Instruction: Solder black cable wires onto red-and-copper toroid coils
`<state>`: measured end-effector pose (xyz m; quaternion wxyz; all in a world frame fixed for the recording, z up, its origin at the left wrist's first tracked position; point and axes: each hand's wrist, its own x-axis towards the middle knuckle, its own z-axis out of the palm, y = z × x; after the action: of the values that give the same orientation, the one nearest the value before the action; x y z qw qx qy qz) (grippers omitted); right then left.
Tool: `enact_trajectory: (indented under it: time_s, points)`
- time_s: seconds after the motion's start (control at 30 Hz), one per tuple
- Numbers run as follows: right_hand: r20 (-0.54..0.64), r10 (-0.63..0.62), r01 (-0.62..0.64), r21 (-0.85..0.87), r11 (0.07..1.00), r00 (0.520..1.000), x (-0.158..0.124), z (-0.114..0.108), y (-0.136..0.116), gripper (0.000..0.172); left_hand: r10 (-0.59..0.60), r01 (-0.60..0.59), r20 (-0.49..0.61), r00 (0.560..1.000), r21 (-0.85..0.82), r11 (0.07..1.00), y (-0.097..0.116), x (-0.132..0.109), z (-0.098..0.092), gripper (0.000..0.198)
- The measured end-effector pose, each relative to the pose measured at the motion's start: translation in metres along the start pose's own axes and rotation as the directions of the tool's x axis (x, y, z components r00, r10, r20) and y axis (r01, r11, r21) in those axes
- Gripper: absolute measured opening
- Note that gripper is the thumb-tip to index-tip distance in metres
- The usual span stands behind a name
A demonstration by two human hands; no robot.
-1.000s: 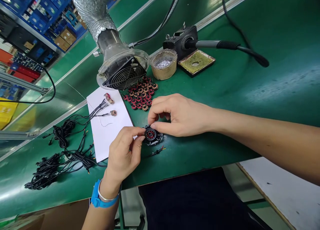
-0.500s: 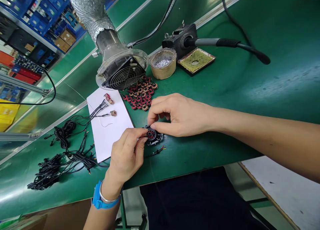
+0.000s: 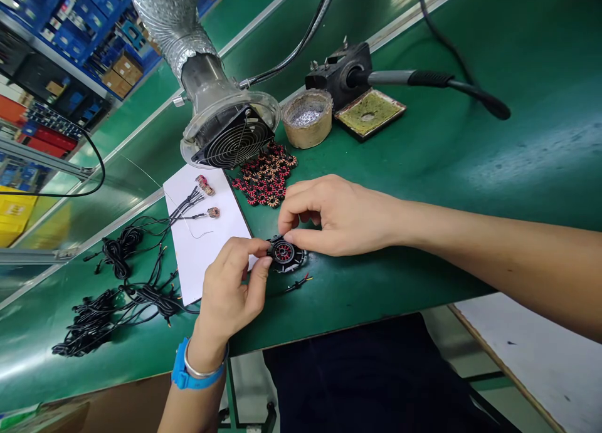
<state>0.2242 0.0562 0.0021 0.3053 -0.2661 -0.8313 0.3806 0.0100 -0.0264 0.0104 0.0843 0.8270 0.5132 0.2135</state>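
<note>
the left hand (image 3: 230, 289), with a blue watch (image 3: 197, 373), and the right hand (image 3: 336, 217) both pinch a round black ring with a red coil (image 3: 285, 253) between finger and thumb. the ring is in the middle of the frame, over the green tabletop (image 3: 399, 289), just beside a white paper sheet (image 3: 202, 264).

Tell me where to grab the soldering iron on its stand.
Grip the black rubber handle of the soldering iron, coming from the right of the view: its metal shaft sits in the stand, and the handle sticks out free on that side.
</note>
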Motion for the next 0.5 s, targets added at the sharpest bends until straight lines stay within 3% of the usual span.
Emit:
enact_trajectory:
  time_s: [0.23, 0.5]
  points:
    - [0.012, -0.005, 0.005, 0.017, 1.0, 1.0, 0.0, 0.0012, 0.0005, 0.008, 0.026, -0.026, -0.015, 1.0, -0.022, 0.999, 0.0026, 0.0025, 0.0085, 0.009]
    - [0.008, 0.002, -0.002, 0.014, 1.0, 1.0, -0.0009, 0.0007, -0.0004, 0.01, 0.014, -0.014, 0.038, 0.999, 0.001, 1.0, 0.006, 0.0041, 0.0093, 0.005]
